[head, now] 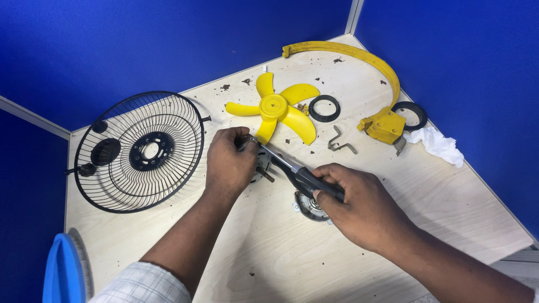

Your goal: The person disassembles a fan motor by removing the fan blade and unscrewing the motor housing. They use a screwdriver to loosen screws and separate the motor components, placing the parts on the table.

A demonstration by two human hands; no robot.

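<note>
Under my fingers is a pale wooden table (269,247) set in a blue corner, with small dark crumbs scattered on it. Just beyond my left fingers lies a yellow fan blade (278,109) with five wings. Further left of them, a black wire fan guard (140,151) lies flat. Under my right fingers, a round metal motor part (309,209) rests on the wood. Beyond my right fingers I see a bent metal bracket (338,143), a black ring (324,108), a curved yellow arm (368,73) with its block, a second black ring (411,112) and a crumpled white tissue (441,145). Near my left elbow, a blue round piece (60,275) lies at the edge.
</note>
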